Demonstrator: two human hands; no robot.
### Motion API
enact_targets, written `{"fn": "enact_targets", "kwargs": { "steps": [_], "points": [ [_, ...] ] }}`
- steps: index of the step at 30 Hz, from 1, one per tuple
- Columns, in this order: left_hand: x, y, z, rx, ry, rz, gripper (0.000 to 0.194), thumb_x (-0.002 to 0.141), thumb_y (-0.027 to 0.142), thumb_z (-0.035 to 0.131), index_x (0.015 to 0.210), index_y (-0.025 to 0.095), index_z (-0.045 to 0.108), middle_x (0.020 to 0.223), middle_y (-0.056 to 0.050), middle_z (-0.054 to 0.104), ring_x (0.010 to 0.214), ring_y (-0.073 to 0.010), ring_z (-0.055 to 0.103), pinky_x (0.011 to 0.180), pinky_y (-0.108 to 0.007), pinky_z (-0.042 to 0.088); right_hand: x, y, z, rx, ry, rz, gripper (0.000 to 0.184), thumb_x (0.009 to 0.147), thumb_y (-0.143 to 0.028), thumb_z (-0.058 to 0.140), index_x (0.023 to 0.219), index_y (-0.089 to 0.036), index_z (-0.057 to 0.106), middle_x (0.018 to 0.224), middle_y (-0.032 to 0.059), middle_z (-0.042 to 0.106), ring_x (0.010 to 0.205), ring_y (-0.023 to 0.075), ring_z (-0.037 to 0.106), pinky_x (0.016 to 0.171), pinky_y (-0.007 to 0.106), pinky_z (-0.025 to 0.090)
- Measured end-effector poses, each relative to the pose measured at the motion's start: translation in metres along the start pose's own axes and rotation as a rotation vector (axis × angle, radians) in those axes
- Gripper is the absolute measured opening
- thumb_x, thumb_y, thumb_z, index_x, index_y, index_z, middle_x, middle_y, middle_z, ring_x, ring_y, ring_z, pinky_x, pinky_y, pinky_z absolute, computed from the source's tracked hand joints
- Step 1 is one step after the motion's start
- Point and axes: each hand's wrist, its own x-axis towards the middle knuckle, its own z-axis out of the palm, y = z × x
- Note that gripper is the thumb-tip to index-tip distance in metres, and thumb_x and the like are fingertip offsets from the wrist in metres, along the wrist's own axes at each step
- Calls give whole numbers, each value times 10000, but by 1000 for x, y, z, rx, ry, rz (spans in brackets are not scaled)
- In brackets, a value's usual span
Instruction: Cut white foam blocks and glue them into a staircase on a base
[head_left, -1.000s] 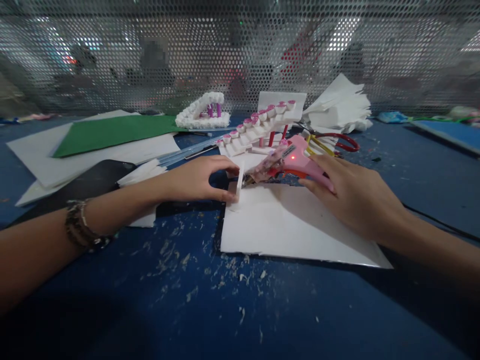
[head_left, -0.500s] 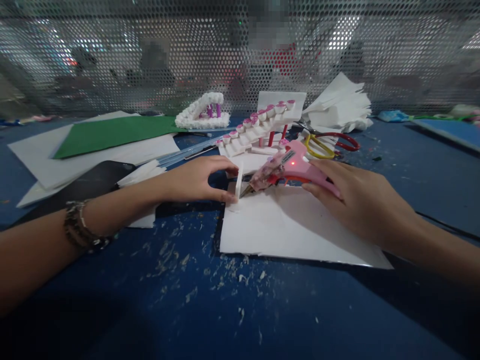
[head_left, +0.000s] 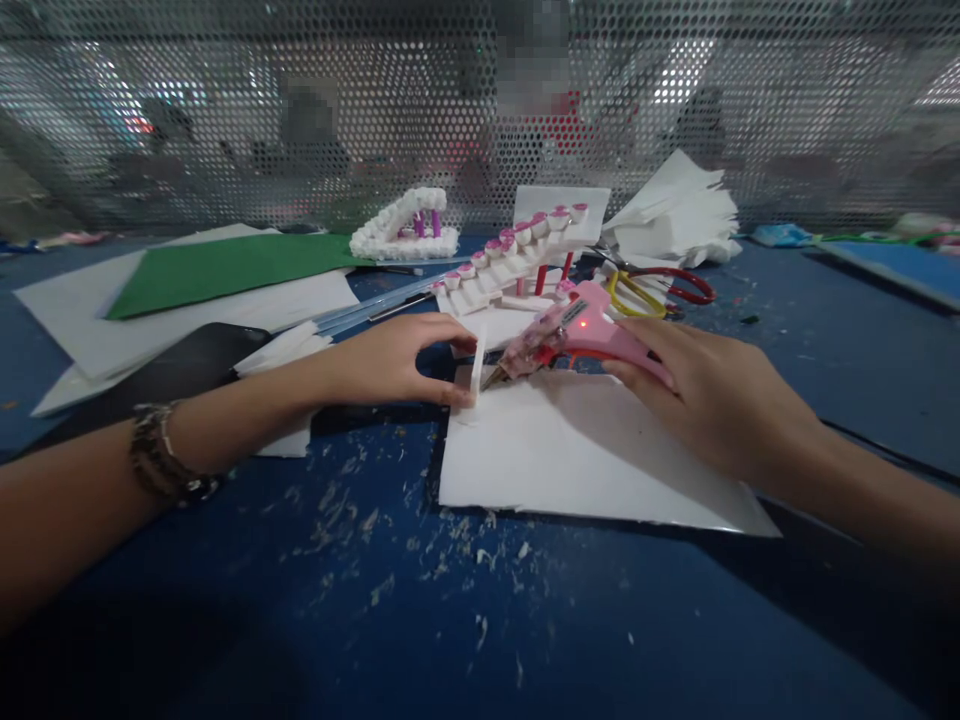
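Observation:
My right hand (head_left: 697,385) is wrapped round the handle of a pink hot glue gun (head_left: 592,330), whose small light glows red. The gun's metal nozzle points left and down, close to the base of a small white strip (head_left: 478,366). That strip stands on edge at the left end of a white foam board (head_left: 555,450). Fingers and thumb of my left hand (head_left: 409,358) hold the strip from its left side. Behind the gun stands a white stair model (head_left: 495,275) with pink-topped pieces along its steps and red posts beneath.
Scissors (head_left: 637,292) with yellow and red handles lie behind the gun. Further back are a white model with purple posts (head_left: 409,225) and a stack of white sheets (head_left: 671,215). A green sheet (head_left: 232,268) lies on the left. White scraps litter the blue table (head_left: 375,620). A perforated metal screen (head_left: 420,110) stands behind.
Almost nothing differs. The glue gun and my right hand have shifted very slightly left, while the strip and my left hand stay in place.

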Motion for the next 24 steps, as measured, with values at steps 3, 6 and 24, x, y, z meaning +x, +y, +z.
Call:
{"fn": "enact_targets", "kwargs": {
  "steps": [3,6,24],
  "points": [
    [0,0,0,-1,-5,-5,522,646,542,548,1012,170,556,1100,-66,560,1039,-248,483,870,-303,342,3,-2,1,-20,-3,17,268,831,-336,350,940,-161,520,857,107,624,665,222,563,484,274,303],
    [0,1,-1,-10,-9,-13,524,651,536,550,1022,167,552,1100,-66,558,1041,-242,483,872,-296,340,5,-3,1,-43,-23,41,246,825,-347,368,902,-165,515,808,92,612,632,203,546,476,268,286],
    [0,0,1,-13,3,21,520,672,543,544,1031,167,546,1108,-84,561,1037,-252,493,866,-310,364,-38,61,-30,-81,127,319,335,794,-513,409,602,-262,296,470,-12,423,386,137,398,428,286,309]
  ]
}}
